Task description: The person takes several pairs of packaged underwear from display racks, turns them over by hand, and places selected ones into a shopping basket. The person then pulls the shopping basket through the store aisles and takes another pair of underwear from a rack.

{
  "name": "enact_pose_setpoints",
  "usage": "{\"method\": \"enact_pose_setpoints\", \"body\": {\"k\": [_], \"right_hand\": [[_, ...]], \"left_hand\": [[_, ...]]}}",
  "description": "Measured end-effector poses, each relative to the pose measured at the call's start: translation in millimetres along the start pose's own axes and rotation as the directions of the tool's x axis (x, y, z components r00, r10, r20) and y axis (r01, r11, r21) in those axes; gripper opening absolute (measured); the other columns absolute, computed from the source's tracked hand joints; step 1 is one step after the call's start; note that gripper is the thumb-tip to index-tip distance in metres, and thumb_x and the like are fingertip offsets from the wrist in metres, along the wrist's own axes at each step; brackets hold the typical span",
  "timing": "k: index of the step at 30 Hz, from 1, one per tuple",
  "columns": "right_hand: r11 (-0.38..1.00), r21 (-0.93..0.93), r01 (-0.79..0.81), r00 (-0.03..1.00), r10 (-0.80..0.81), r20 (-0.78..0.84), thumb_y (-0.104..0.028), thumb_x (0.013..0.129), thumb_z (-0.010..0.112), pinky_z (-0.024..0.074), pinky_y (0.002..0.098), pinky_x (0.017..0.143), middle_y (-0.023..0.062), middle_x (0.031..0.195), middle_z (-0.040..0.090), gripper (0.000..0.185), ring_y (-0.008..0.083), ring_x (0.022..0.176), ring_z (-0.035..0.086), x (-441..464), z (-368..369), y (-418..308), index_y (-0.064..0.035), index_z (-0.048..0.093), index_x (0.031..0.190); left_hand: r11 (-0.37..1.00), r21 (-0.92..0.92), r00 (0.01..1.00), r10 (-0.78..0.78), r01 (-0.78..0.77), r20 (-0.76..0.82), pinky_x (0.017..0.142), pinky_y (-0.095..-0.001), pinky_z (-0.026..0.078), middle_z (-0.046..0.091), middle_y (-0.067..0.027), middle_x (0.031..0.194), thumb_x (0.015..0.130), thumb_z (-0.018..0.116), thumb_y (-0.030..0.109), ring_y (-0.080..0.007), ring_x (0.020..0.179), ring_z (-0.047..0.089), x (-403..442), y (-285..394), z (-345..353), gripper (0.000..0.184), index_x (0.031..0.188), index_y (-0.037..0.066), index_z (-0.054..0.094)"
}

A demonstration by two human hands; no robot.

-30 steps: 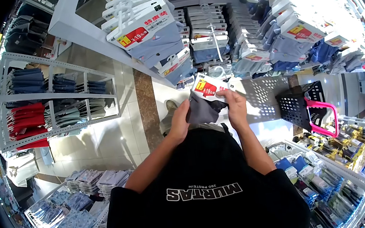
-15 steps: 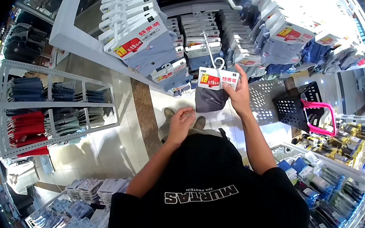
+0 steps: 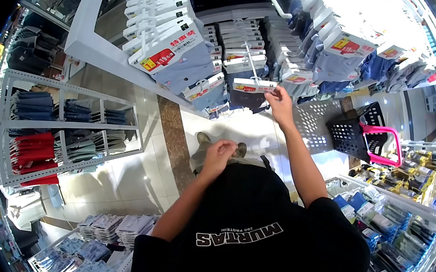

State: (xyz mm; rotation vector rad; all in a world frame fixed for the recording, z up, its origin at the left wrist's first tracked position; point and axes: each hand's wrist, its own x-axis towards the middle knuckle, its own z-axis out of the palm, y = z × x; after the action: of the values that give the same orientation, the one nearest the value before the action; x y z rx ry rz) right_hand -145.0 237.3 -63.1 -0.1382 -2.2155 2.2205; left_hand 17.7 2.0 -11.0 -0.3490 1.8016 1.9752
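A dark grey garment [image 3: 248, 99] on a white hanger card [image 3: 253, 85] with a red and yellow price label hangs at the end of a white display hook [image 3: 251, 62]. The fingers of my right hand [image 3: 280, 105] pinch the card's right corner. In front of my waist, above my shoes, my left hand [image 3: 220, 156] is held with its fingers curled together and nothing visible in it. Behind the card hang rows of similar carded garments, and a light blue carded one [image 3: 184, 69] hangs to the left.
A black basket [image 3: 348, 133] with a pink handle [image 3: 382, 143] stands on the floor at the right. Shelves of folded clothes [image 3: 34, 150] are at the left. Display bins of folded [image 3: 90, 271] and packaged goods [image 3: 383, 219] flank my body.
The grey garment has gone from between both hands to the display hook, held by my right hand alone. My left hand has let go and drawn back towards my waist.
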Motion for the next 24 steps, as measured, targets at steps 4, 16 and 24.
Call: {"method": "enact_pose_setpoints", "body": {"k": [4,16,24], "right_hand": [[0.993,-0.101,-0.065,0.985,0.048,-0.163,-0.012,0.088,0.071,0.0487,0.0277,0.085,0.0102,0.107,0.064,0.040,0.0148,0.094,0.060,-8.5,-27.4,18.5,-0.0001,0.058,0.124],[0.975,-0.179,0.130,0.863,-0.200,-0.464,-0.013,0.084,0.078,0.0487,0.0319,0.091,0.0148,0.127,0.054,0.067,0.0257,0.114,0.054,18.9,-97.0,10.0,-0.0032,0.042,0.140],[0.964,-0.170,0.203,0.924,-0.246,-0.292,-0.014,0.082,0.080,0.0423,0.0375,0.102,0.0143,0.136,0.052,0.069,0.0261,0.125,0.051,33.5,-84.4,-23.5,0.0000,0.043,0.139]], "left_hand": [[0.999,-0.008,0.999,-0.031,0.031,-0.016,0.079,-0.0272,0.051,0.069,-0.0076,0.107,0.099,0.060,0.022,-0.0148,0.090,0.066,0.1,0.4,-1.6,0.026,0.113,0.000,0.062],[0.998,-0.045,0.999,-0.035,0.036,0.014,0.076,-0.0230,0.051,0.069,-0.0045,0.099,0.096,0.063,0.019,-0.0099,0.084,0.064,4.6,-2.9,1.2,0.023,0.111,0.002,0.063],[0.998,-0.056,1.000,0.021,-0.021,0.000,0.077,-0.0245,0.051,0.069,-0.0077,0.099,0.097,0.062,0.016,-0.0113,0.084,0.063,-0.6,-3.4,-1.7,0.022,0.111,-0.001,0.062]]}}
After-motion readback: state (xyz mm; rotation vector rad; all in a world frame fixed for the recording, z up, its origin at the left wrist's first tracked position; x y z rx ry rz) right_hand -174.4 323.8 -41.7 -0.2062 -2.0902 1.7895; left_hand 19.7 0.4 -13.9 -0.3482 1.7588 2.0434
